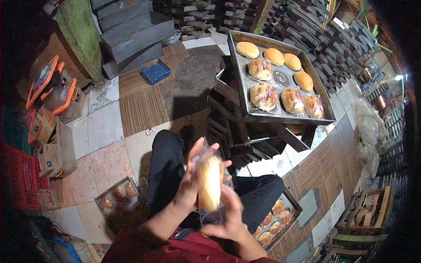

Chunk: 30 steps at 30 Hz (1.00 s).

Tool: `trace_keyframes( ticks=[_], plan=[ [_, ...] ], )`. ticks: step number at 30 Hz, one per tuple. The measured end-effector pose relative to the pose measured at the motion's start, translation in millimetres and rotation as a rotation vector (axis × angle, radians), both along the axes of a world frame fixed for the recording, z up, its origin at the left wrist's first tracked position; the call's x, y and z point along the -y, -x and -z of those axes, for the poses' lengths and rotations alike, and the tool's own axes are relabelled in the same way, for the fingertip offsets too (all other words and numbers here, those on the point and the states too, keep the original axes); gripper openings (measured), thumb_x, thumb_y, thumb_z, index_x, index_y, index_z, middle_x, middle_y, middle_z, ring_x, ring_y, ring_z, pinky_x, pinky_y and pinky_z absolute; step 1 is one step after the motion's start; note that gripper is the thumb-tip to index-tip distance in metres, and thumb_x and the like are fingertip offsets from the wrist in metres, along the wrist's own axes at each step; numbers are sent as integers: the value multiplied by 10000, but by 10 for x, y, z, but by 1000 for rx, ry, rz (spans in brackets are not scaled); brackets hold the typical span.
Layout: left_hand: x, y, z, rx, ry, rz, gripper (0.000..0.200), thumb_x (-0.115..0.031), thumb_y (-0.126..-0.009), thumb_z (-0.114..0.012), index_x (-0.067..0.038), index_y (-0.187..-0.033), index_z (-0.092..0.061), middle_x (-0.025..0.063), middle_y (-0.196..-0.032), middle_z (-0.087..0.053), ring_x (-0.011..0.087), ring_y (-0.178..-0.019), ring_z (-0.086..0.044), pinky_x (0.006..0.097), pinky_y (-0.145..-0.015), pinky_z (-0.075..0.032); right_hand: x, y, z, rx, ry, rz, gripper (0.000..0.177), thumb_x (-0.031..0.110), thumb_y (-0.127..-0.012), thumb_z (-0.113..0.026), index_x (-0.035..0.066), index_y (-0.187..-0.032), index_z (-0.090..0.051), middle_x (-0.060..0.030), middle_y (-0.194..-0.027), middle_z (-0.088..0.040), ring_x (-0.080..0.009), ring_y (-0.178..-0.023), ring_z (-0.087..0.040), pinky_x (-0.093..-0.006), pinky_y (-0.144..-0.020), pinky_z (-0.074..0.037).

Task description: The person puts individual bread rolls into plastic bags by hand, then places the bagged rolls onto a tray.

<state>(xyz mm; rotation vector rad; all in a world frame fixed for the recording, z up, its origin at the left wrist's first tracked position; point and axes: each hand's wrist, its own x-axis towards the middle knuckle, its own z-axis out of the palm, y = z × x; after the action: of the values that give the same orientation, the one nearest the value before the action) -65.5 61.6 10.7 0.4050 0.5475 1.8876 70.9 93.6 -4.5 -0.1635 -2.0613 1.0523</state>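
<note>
Over my lap, a golden bread bun [210, 184] stands on edge in a clear plastic bag, slightly blurred. My left hand [188, 186] grips it from the left side, fingers around its upper part. At the lower right, my right hand [228, 215] curls round the bun and the bag's lower end. In front of me, a metal tray [287, 116] carries bare buns [274, 57] at the back and bagged buns [264, 96] with printed wrappers nearer me. A flat clear bag [280, 78] with a round print lies among them.
Stacked dark trays [228, 114] support the bun tray. Trays of wrapped buns stand at my left [133, 179] and right [293, 196]. A blue tray [155, 72] rests on the floor. Cartons [51, 160] and a red crate [22, 175] stand left; dark metal tins [136, 37] stand behind.
</note>
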Motion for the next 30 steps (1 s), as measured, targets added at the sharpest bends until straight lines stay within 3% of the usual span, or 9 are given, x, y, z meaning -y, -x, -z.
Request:
trace_keyframes(
  ticks=[3,9,11,14,19,22,25,29,30],
  plan=[
    [-15,165,309,701,121,173,662,-543,-864,-383,-105,-1348,-278,193,-1353,-321,405,-1223,-339,580,-961,-323,52,147,-466,329,-73,75,814,336,-609,-799,-48,-1205,-398,-178,-1217,-472,-362,-1138,-442,-434,-964,-340],
    [-77,99,1104,835,-99,278,659,-606,-851,-331,-66,-1207,-457,201,-1187,-505,326,-1052,-527,473,-930,-410,-171,394,55,536,-474,259,220,137,-655,-567,75,-865,-542,-97,-906,-503,-291,-903,-490,-447,-775,-388],
    [-119,202,937,575,398,74,677,-625,-841,-334,-53,-1173,-480,199,-1162,-519,328,-1046,-533,457,-908,-431,-88,360,51,456,-597,148,200,155,-662,-585,103,-855,-570,-73,-846,-484,-257,-847,-477,-417,-746,-376],
    [-17,339,289,673,70,16,782,-679,-784,-386,-56,-1255,-411,205,-1224,-474,359,-1112,-478,508,-901,-422,144,267,-236,350,-439,243,301,303,-668,-701,173,-938,-668,-14,-775,-496,-199,-803,-463,-346,-727,-364],
    [-28,325,-79,145,-182,-173,792,-641,-822,-333,-92,-1380,-208,191,-1416,-195,411,-1233,-318,578,-942,-344,-1,219,-152,262,726,61,162,-25,-735,-657,12,-859,-561,-103,-887,-546,-202,-850,-547,-248,-706,-443],
    [-32,328,-62,241,-197,-219,769,-626,-831,-337,-74,-1360,-255,179,-1395,-254,421,-1224,-325,572,-944,-347,65,220,-75,138,754,55,206,-40,-728,-662,-2,-864,-512,-98,-816,-556,-198,-751,-554,-255,-651,-448],
    [-5,326,-65,335,-182,-223,690,-580,-856,-341,-53,-1300,-362,172,-1296,-412,407,-1190,-382,546,-919,-391,9,233,-44,236,-184,124,218,1,-737,-665,8,-841,-473,-112,-690,-534,-229,-583,-526,-303,-525,-429],
    [-21,363,-12,409,-67,-229,504,-482,-888,-376,-65,-1143,-501,109,-1098,-555,238,-1039,-543,418,-811,-498,115,181,-86,561,-239,80,228,179,-757,-674,44,-796,-494,-88,-668,-509,-247,-524,-534,-341,-428,-418],
    [-57,431,106,426,-76,-297,509,-489,-880,-386,-69,-1143,-504,121,-1106,-552,271,-1059,-528,453,-833,-475,173,135,-187,600,-187,-349,232,224,-787,-633,61,-748,-474,-94,-682,-511,-263,-539,-550,-356,-432,-423]
  ],
)
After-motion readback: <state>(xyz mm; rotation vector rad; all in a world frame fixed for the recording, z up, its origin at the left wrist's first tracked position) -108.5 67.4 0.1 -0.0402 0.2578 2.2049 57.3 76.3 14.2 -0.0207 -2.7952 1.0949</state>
